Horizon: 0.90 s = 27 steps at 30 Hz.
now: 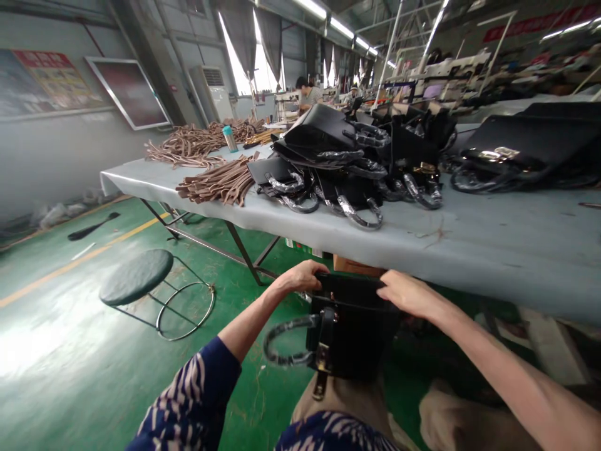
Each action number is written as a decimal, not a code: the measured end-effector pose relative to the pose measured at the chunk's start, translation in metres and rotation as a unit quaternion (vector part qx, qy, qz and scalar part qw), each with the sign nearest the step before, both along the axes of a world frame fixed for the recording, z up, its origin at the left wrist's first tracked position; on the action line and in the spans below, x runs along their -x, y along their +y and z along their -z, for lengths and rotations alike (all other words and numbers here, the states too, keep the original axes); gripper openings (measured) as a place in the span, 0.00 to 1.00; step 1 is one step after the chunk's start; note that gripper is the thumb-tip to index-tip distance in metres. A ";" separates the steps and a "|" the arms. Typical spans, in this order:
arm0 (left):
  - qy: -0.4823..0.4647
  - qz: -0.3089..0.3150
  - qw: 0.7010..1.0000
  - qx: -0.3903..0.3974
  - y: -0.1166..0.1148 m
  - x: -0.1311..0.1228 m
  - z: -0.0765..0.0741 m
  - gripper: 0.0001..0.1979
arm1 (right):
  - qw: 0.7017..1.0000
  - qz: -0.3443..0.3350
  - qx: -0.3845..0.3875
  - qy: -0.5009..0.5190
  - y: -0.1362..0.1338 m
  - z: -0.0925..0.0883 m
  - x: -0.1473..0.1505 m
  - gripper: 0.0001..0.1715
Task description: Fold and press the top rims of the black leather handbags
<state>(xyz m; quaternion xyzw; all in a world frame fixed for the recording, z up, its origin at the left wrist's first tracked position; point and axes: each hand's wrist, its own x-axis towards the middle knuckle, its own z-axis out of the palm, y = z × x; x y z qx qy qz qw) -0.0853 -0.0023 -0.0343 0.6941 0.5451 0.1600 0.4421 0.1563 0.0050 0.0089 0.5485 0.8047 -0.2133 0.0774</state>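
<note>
We find the black handbag (359, 344) upright over the seated person's lap (340, 401), just beside the worktable (521, 241), with the fingers of the left hand (305, 275) and right hand (404, 293) clamped on opposite ends of its upper rim. We judge the step in hand to be opening or squaring its mouth; the next move calls, in our view, for even grips clear of the film-wrapped handle (288, 324).

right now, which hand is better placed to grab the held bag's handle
Probably the left hand: the handle sticks out on that side of the bag, lower than that hand. The right hand holds the opposite top side, so it would likely have to reach across.
</note>
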 end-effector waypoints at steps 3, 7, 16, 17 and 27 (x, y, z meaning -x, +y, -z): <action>-0.057 0.057 0.991 0.103 -0.020 0.004 0.003 0.19 | 0.993 -0.040 0.038 0.104 -0.044 0.027 -0.029 0.16; -0.103 0.101 0.975 0.168 -0.051 -0.009 0.015 0.20 | 0.991 0.014 -0.035 0.127 -0.088 0.056 -0.059 0.14; -0.159 0.046 0.981 0.104 -0.055 -0.020 0.007 0.19 | 0.991 0.037 -0.071 0.109 -0.099 0.055 -0.062 0.16; -0.167 0.033 0.980 0.098 -0.056 -0.020 0.007 0.17 | 0.991 0.032 -0.068 0.114 -0.098 0.056 -0.063 0.16; -0.227 0.000 0.964 0.136 -0.044 -0.024 0.019 0.13 | 0.992 0.044 -0.042 0.113 -0.089 0.056 -0.057 0.16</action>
